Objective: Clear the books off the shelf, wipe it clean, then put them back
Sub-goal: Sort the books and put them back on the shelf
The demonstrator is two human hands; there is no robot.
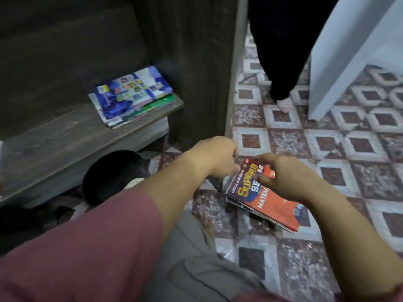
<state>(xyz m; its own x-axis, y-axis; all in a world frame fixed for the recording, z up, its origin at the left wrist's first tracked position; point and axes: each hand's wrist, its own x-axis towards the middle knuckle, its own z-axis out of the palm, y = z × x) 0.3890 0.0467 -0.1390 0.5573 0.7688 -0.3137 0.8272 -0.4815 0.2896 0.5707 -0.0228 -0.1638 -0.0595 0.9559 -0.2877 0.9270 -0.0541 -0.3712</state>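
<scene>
The floor (327,149) is tiled in maroon and white diamond patterns. Someone else stands on it at the back, a dark-clad leg (283,51) ending in a pale sock (285,105), just beside a white panel (349,62). Low on the left sits a round black object (113,173), too dim to identify.

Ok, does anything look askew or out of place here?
Yes: the blue-covered book stack on the dark wooden shelf is fanned out, edges misaligned. The orange-covered stack lies on the patterned tile floor, also splayed.

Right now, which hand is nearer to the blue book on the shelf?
Left. The left hand is below-right of the blue book; the right hand is farther, over the orange book.
</scene>
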